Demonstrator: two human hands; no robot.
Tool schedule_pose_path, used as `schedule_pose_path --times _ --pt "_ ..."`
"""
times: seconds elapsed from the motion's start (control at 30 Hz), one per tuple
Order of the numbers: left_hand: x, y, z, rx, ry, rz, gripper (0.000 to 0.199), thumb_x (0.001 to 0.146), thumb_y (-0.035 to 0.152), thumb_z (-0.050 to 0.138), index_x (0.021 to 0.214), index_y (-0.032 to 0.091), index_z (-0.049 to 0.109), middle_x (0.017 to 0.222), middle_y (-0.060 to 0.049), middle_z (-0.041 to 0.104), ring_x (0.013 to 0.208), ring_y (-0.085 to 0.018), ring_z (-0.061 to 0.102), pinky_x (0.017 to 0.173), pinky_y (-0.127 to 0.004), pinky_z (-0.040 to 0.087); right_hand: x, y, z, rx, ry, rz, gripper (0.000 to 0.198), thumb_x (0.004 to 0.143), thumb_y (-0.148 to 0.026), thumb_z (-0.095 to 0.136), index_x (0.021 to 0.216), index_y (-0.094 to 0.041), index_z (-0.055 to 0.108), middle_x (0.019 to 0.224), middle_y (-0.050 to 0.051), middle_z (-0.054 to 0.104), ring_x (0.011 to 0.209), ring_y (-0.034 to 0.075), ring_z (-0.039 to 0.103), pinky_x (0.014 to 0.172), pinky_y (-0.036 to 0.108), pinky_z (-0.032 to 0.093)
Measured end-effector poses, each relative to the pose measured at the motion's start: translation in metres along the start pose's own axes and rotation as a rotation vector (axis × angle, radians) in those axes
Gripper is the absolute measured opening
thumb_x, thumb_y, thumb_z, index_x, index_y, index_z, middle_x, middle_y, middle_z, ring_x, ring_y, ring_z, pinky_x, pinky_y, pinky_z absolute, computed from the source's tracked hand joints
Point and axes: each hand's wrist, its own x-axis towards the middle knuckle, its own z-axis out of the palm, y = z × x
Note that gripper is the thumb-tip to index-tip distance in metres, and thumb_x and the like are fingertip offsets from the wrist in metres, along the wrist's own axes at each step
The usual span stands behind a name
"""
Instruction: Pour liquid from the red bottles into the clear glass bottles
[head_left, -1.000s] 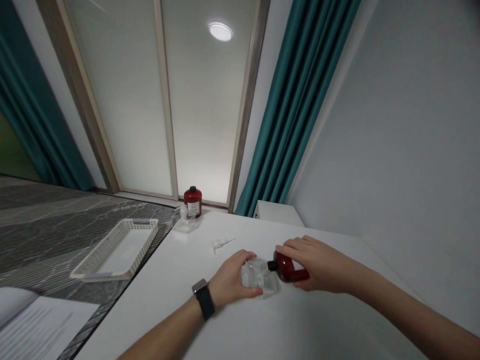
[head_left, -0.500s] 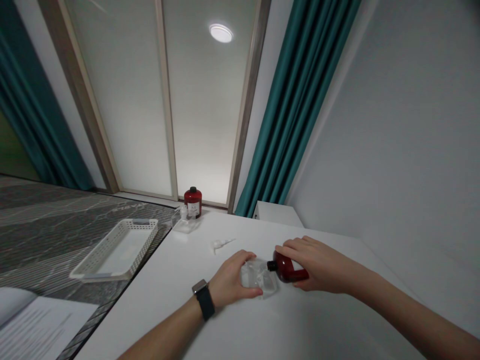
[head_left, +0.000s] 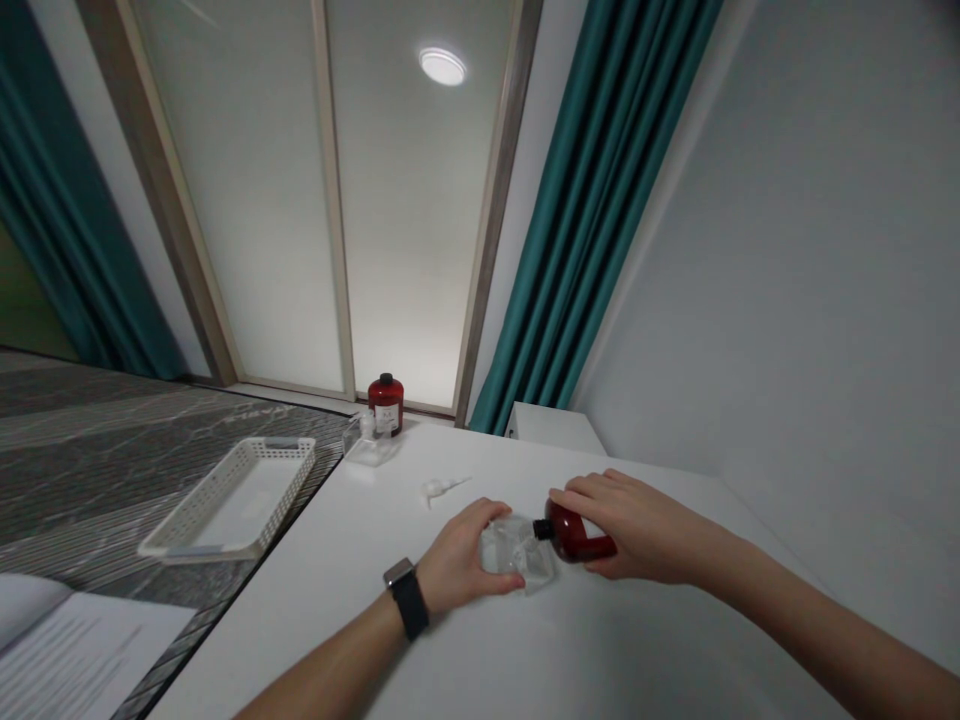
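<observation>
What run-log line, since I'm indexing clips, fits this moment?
left hand: holds clear container | right hand: holds red bottle tipped toward it | pump: on table

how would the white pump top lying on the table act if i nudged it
The pump top would probably swivel rather than roll, since its shape is bent. It looks light, being small and thin-stemmed. It may slide easily on the smooth white table.

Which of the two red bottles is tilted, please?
The glossy, round-shouldered red bottle in the right hand; the black-capped red bottle, farther back, stands upright.
</observation>
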Motion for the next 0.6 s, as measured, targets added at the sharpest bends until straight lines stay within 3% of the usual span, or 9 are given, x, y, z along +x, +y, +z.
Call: schedule_pose_path --times 0.6 --pt "0.0003 0.0012 0.0000 0.008 0.006 -0.006 0.065 0.060 0.023 0.088 0.117 0.019 0.055 0.114 -0.007 0.064 0.105 -0.027 0.061 0.094 -0.040 0.050 0.0005 -0.0016 -0.0024 -0.020 -0.029 0.011 0.063 0.073 -0.024 0.076 0.132 -0.020 0.055 0.119 0.013 0.066 0.104 0.032 0.061 0.091 0.044 0.044"
